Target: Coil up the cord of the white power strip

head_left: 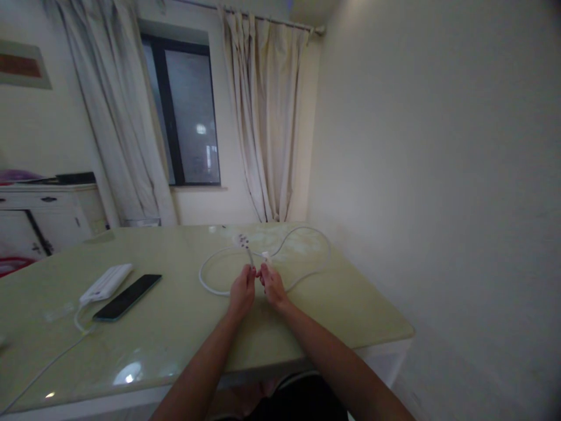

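Note:
Both my hands meet over the middle of a pale green table (184, 327). My left hand (242, 292) pinches one end of a white cable (307, 234) near its small plug head (243, 240). My right hand (272, 286) pinches the cable's other end, close beside the left. The cable loops out across the table behind my hands, one loop to the left and a larger one to the right.
A white power bank (106, 282) with its own thin white cable (52, 359) and a dark phone (127, 296) lie at the left of the table. A wall runs close along the right. Curtains, a dark window and a white cabinet (44, 219) stand behind.

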`<state>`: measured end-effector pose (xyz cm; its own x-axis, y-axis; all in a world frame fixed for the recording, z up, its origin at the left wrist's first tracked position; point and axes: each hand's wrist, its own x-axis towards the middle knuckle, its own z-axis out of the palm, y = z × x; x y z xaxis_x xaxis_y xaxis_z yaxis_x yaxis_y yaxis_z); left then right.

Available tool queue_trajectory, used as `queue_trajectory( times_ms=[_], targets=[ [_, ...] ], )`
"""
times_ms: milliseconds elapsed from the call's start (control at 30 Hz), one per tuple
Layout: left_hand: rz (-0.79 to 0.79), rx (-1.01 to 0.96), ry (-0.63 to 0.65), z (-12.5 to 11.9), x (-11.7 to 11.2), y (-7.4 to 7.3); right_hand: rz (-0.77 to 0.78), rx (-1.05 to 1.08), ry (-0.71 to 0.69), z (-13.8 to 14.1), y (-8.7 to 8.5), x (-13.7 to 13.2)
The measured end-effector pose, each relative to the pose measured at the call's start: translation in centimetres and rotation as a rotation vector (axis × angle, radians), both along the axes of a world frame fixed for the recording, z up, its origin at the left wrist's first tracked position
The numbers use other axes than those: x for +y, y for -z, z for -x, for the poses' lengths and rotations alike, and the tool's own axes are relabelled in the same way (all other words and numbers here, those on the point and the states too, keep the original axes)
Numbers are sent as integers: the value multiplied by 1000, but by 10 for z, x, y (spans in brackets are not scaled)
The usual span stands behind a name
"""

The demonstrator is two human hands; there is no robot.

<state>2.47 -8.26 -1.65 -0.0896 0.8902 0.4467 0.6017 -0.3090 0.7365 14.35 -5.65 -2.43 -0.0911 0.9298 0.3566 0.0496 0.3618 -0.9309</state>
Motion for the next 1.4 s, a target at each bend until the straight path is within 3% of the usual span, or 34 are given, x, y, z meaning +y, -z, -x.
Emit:
queue_trajectory(
  times_ms=[133,267,400,533,667,800,900,1167,1400],
  targets=[
    [-1,186,181,-1,-5,0,-148,-72,38,-6,-5,-13],
    [-36,8,343,-1,-6,-5,-221,-134,104,-8,-10,-18],
    [107,-305,254,0,0,-1,-397,-272,62,-13,-11,-20],
    [182,-351,229,-2,8,4,-522,-377,28,-21,-13,-24],
    [210,-429,246,-2,10,2,-500,-314,18,-18,-16,-25],
    [63,-498,277,-4,2,-3,-263,-71,127,-10,-13,-21],
    [-40,-385,316,-5,-3,-3,-171,0,185,-7,-10,-18],
    [-254,73,289,4,-2,10,-208,-78,223,-14,-8,-11],
    [-545,449,190,2,4,16,-272,-385,359,-25,3,3]
  ],
)
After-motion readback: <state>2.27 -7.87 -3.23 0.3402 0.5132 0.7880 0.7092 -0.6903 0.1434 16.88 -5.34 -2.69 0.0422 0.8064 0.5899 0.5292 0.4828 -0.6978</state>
